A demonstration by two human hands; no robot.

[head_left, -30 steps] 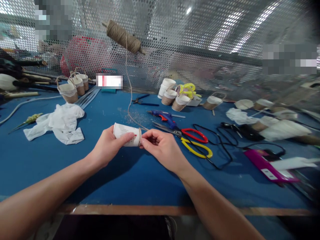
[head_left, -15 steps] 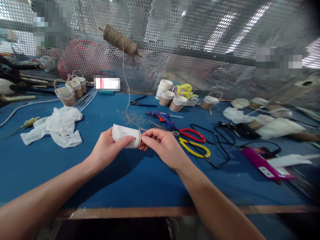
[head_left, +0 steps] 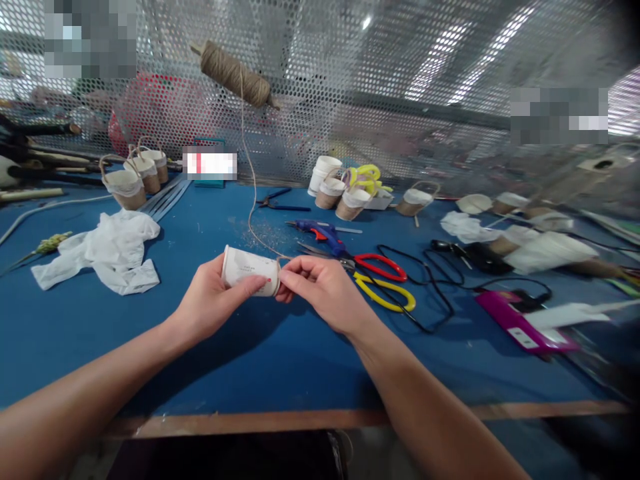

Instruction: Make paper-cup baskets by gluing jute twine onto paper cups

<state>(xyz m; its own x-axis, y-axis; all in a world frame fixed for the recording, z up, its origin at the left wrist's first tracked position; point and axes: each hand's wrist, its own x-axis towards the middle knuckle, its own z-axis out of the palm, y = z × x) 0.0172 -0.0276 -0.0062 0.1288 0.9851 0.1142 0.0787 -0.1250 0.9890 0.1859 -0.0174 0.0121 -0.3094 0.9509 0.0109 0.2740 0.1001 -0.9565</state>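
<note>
My left hand (head_left: 210, 293) is wrapped around a white paper cup (head_left: 246, 263) that lies sideways above the table, its thumb along the printed side. At the cup's right end, the fingers of my right hand (head_left: 317, 287) pinch a thin twine (head_left: 256, 230) against the edge. The twine hangs down from a brown spool (head_left: 234, 72) in front of the mesh wall and reaches the cup. My right fingertips are partly hidden behind the cup's end. Just beyond my right hand lie scissors (head_left: 383, 293) with one red and one yellow handle, and a blue glue gun (head_left: 323, 233).
Several twine-wrapped cups with handles (head_left: 125, 190) stand at the back left, others (head_left: 353, 203) at the back middle. White cloth (head_left: 107, 250) lies left. A black cord (head_left: 450, 280) and a purple power strip (head_left: 525, 327) occupy the right; dark pliers (head_left: 280, 200) lie behind.
The whole view has shifted slightly. Both hands keep their hold, and the cup has barely turned; the twine still runs to its right end.
</note>
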